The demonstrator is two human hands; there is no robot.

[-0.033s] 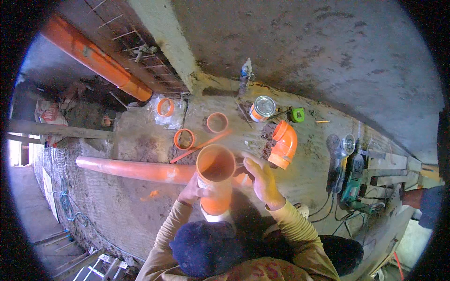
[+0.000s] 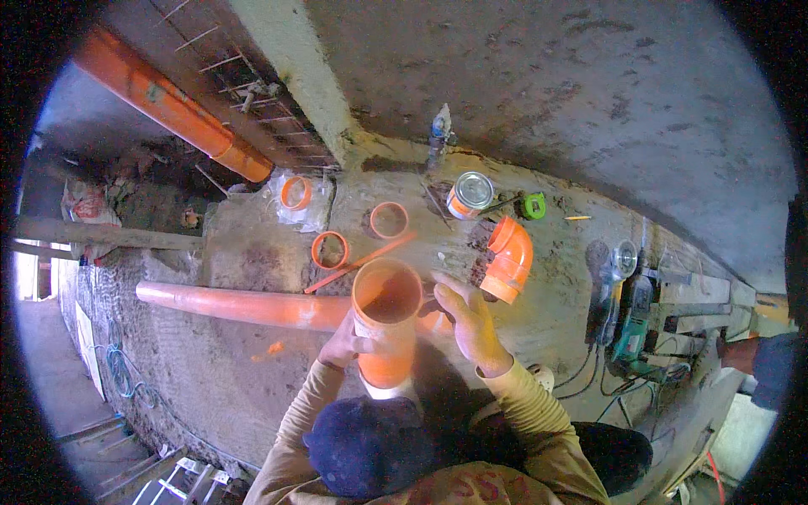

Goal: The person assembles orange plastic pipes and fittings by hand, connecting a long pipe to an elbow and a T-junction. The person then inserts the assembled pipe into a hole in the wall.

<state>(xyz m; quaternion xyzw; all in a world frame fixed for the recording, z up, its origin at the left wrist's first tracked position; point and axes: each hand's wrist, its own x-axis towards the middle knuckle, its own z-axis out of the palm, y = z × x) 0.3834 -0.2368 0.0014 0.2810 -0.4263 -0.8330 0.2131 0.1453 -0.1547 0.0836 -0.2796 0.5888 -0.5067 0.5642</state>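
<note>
In front of me, an orange plastic pipe piece (image 2: 391, 341) stands upright with its open end facing up. My left hand (image 2: 341, 342) is wrapped round its left side. To the right of the rim is my right hand (image 2: 467, 326), fingers loosely stretched toward the pipe with nothing gripped in them; whether the fingertips touch it I cannot tell. A long orange pipe (image 2: 244, 304) lies on the floor behind and to the left. Beyond my right hand lies an orange pipe elbow (image 2: 515, 259).
Short orange rings (image 2: 330, 250) and a thin orange strip (image 2: 345, 270) lie farther off. Near the wall are a metal can (image 2: 472, 194) and a green tape measure (image 2: 534, 205). Power tools (image 2: 629, 337) with cables lie right, near another person's hand (image 2: 741, 356). A large orange pipe (image 2: 168, 101) slopes upper left.
</note>
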